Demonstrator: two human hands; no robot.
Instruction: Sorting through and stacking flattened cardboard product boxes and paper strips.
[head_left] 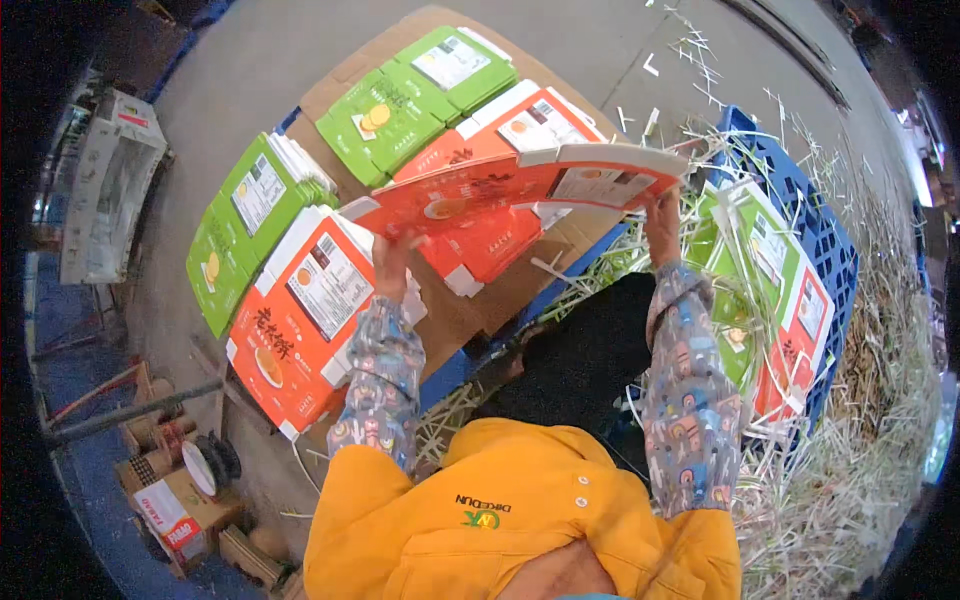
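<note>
The person holds a flat orange carton sheet (520,185) in the air, above a brown cardboard board (470,310) where other stacks lie. The sheet's long axis runs from left to right, rising a little toward the right end, and its printed side faces up. The left hand (395,258) grips the lower left edge with closed fingers; the right hand (662,225) is closed on the right end from below. Under the sheet lie orange stacks (300,320) and green stacks (420,95). On the right, a blue pallet (800,200) carries mixed green and orange sheets (775,290) among white paper strips (850,470).
</note>
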